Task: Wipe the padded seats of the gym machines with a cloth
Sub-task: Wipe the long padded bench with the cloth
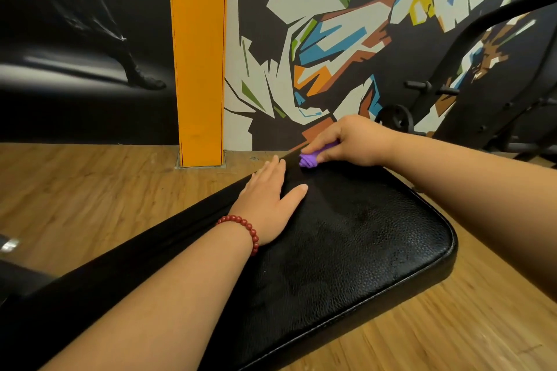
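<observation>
We see the purple cloth (pixel 309 159) bunched at the far end of the black padded seat (pixel 346 250) — our right hand (pixel 352 141) pinches it. Our left hand (pixel 271 193) rests flat beside it, fingers straight — bead bracelet (pixel 245 229) at the wrist.

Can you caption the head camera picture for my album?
Right hand presses a bunched purple cloth on the black padded leather seat; left hand rests flat.
</observation>
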Available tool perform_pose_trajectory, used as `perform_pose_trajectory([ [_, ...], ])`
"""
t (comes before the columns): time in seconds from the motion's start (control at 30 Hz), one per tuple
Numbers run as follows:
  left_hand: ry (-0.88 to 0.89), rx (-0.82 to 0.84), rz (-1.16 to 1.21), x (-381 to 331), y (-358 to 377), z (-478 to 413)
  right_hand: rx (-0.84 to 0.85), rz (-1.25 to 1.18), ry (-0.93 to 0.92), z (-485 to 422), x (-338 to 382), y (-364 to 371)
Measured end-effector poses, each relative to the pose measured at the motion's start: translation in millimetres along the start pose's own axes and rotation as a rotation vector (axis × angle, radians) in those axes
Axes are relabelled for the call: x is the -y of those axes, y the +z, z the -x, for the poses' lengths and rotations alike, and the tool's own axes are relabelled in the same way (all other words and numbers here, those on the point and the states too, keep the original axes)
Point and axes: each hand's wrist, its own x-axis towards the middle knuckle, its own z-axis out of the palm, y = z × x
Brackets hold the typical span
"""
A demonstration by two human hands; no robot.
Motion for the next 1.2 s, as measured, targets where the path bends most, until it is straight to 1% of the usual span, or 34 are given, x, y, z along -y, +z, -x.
perform_pose_trajectory([
  [0.07, 0.006, 0.004, -0.008, 1, 1, 0, 0.078, -0.055, -0.016, 7, -1, -3],
  [0.13, 0.013, 0.0, -0.005, 1, 1, -1, 0.103, -0.08, -0.029, 11, -1, -5],
  [0.2, 0.015, -0.003, -0.002, 2, 1, -1, 0.043, -0.079, -0.025, 5, -2, -3],
  [0.3, 0.016, -0.003, -0.005, 2, 1, -1, -0.057, 0.004, 0.021, -14, -3, 0],
  [0.37, 0.007, 0.007, -0.005, 2, 1, -2, -0.084, 0.019, 0.057, -24, -4, 2],
  [0.43, 0.004, 0.011, -0.001, 1, 0, -2, -0.046, 0.032, 0.065, -27, -4, 1],
  [0.5, 0.008, 0.006, 0.0, 1, 0, -2, 0.049, 0.08, 0.053, -22, -1, -1],
  [0.57, 0.011, 0.003, -0.001, 1, 0, -2, 0.122, 0.076, 0.021, -14, 1, -3],
  [0.6, 0.01, 0.005, -0.002, 1, 0, -2, 0.131, 0.059, 0.003, -12, 1, -4],
  [0.7, 0.005, 0.005, 0.003, 0, 0, -1, 0.062, 0.015, 0.004, -14, 1, -2],
  [0.8, -0.001, 0.007, 0.015, 0, -1, 0, -0.029, 0.046, 0.034, -27, 0, 1],
  [0.87, -0.007, -0.004, 0.027, 0, 0, 0, -0.052, 0.068, 0.045, -32, -1, 3],
  [0.93, -0.013, -0.013, 0.042, 0, 0, 0, -0.028, 0.061, 0.045, -31, 0, 2],
  [1.07, -0.015, -0.038, 0.075, 2, 1, 0, 0.111, 0.007, -0.036, -17, 4, 3],
  [1.13, -0.018, -0.046, 0.086, 2, 1, 0, 0.108, 0.01, -0.061, -17, 4, 3],
  [1.2, -0.023, -0.046, 0.088, 2, 1, 0, 0.052, 0.067, -0.045, -24, 2, 3],
])
